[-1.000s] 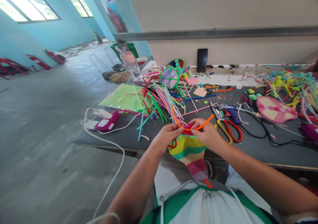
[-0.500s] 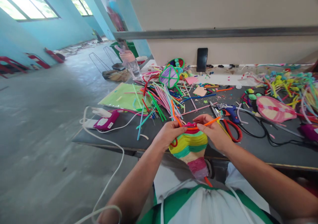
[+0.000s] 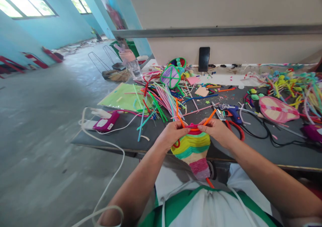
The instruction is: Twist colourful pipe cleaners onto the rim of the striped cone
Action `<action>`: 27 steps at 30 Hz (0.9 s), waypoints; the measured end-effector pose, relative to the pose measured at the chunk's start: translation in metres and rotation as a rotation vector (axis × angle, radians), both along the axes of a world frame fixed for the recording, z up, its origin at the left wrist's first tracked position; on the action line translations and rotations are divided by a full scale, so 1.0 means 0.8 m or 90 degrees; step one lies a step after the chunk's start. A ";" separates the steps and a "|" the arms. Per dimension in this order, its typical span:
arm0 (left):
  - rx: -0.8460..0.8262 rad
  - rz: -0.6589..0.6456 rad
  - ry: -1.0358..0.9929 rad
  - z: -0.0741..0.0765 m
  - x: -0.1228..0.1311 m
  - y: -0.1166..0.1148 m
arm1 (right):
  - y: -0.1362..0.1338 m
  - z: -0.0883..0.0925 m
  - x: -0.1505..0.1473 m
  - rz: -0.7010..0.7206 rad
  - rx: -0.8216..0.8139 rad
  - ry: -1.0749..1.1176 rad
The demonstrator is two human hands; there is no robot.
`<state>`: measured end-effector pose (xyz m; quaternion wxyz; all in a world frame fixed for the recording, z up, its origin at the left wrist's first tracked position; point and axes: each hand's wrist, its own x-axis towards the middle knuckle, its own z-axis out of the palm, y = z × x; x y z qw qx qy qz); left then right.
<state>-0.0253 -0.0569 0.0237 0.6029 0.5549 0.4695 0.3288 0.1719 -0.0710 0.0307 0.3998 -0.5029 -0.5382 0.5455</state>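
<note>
A striped craft piece (image 3: 193, 150) in yellow, teal, cream and pink hangs over the table's front edge, wide end up. My left hand (image 3: 173, 134) pinches its upper left corner together with an orange pipe cleaner (image 3: 179, 113). At the upper right corner, my right hand (image 3: 213, 129) pinches the same top edge, and the orange strand rises at a slant from its fingers. Between both thumbs the orange strand lies along the magenta and red top edge. Red-handled scissors (image 3: 237, 129) and a blue glue gun (image 3: 235, 114) lie right of my right hand.
Loose pipe cleaners (image 3: 163, 98) are heaped behind my hands. A purple power adapter (image 3: 107, 122) with a white cable is at left. A bottle (image 3: 132, 64) and phone (image 3: 204, 59) stand behind; a pink oval piece (image 3: 278, 109) lies at right.
The orange strand's right end has swung from nearly level to a steeper upward slant. My right hand has shifted slightly left, closer to the craft piece.
</note>
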 end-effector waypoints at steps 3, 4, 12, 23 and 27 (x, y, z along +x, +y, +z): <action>0.086 -0.007 0.072 -0.004 -0.002 0.001 | -0.001 -0.004 0.000 -0.023 0.001 -0.038; 0.131 0.008 0.102 -0.004 -0.003 -0.001 | -0.001 -0.006 0.002 -0.030 0.003 -0.044; 0.677 0.217 0.360 0.002 0.013 -0.040 | -0.004 -0.022 0.014 -0.070 0.026 -0.097; 0.708 0.078 0.432 0.003 0.036 -0.049 | -0.033 -0.006 0.014 -0.079 0.015 0.022; 0.690 0.029 0.386 -0.002 0.036 -0.050 | -0.042 -0.014 0.019 -0.079 0.021 0.013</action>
